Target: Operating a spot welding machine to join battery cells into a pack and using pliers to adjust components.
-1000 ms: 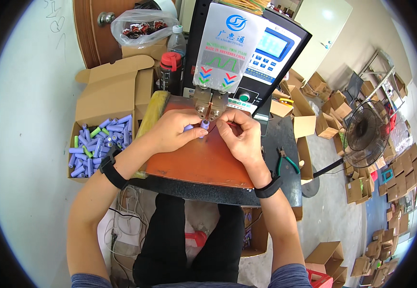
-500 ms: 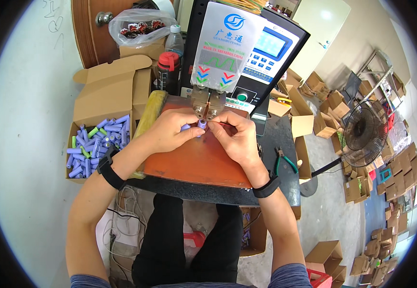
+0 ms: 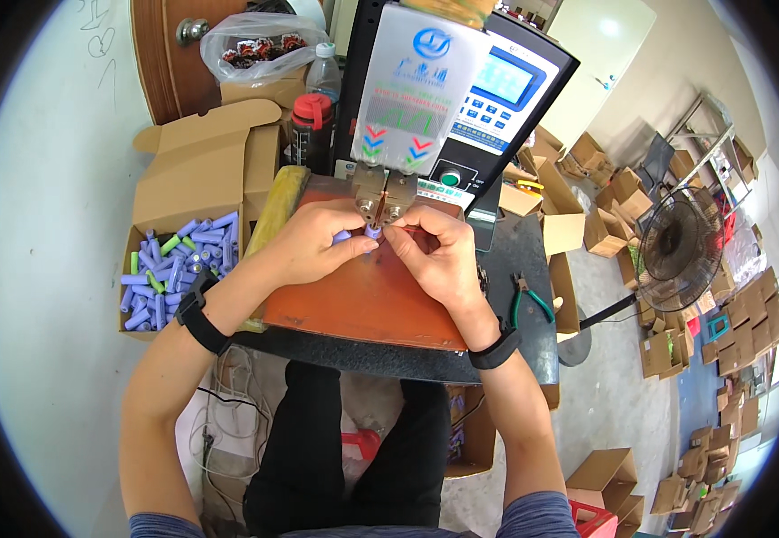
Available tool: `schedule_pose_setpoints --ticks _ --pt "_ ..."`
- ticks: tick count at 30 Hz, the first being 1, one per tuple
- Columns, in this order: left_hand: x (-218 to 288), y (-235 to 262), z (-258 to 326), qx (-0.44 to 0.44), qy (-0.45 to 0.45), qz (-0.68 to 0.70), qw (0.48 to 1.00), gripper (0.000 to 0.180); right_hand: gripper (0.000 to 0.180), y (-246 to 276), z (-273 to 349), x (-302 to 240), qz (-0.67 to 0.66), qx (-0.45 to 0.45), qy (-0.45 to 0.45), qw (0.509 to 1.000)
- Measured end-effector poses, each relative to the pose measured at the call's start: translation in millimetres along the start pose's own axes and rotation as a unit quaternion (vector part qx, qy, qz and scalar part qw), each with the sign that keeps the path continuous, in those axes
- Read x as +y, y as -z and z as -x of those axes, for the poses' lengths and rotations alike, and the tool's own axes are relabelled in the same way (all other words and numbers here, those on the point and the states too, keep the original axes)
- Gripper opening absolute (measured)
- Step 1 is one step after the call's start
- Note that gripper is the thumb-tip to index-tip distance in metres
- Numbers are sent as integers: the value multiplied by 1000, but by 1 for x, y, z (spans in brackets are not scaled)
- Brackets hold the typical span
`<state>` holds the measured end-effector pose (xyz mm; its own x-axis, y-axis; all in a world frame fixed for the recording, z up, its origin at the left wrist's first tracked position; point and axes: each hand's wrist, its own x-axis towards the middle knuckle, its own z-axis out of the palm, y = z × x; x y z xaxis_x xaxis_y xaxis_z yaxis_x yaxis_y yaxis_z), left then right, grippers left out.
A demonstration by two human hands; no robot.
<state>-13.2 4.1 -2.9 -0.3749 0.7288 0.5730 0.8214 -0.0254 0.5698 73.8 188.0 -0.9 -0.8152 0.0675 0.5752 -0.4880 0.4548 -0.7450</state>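
Note:
My left hand (image 3: 325, 240) is closed on a purple cylindrical battery cell (image 3: 372, 232), held upright right under the electrodes (image 3: 379, 208) of a spot welder (image 3: 421, 90). Part of a second purple cell (image 3: 342, 237) shows between the fingers of that hand. Close beside the cell's top, the thumb and forefinger of my right hand (image 3: 434, 251) are pinched together. Whatever they hold is too small to make out. Something thin and red shows just behind the right fingers. Both hands are over an orange mat (image 3: 363, 309).
On the left, an open cardboard box (image 3: 188, 184) holds many purple and a few green cells. Green-handled pliers (image 3: 529, 300) lie on the dark table (image 3: 537, 350) at right. A bottle with a red lid (image 3: 311, 125) stands behind a yellow roll (image 3: 280, 211). A fan (image 3: 676, 238) stands farther right.
The view has shifted very slightly. Both hands keep their pose under the electrodes, with the cell still in my left hand.

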Motion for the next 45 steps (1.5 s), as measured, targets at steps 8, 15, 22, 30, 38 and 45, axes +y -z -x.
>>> schedule_pose_setpoints --ticks 8,15,22,30,38,45 --pt "6 7 1 -26 25 -43 998 20 12 -1 -5 -7 37 18 93 995" --pt "15 2 -1 -6 34 -52 998 24 11 12 -2 -9 55 14 126 990" --pt "7 3 5 68 134 -30 988 28 9 97 63 -41 47 7 29 998" --pt "8 5 -1 89 187 14 978 31 8 206 193 -33 252 -99 -251 929" --pt "5 2 4 42 60 -44 996 29 16 142 151 44 237 -55 -280 929" --pt "0 2 1 26 95 20 995 23 33 115 111 55 331 -141 -448 819"
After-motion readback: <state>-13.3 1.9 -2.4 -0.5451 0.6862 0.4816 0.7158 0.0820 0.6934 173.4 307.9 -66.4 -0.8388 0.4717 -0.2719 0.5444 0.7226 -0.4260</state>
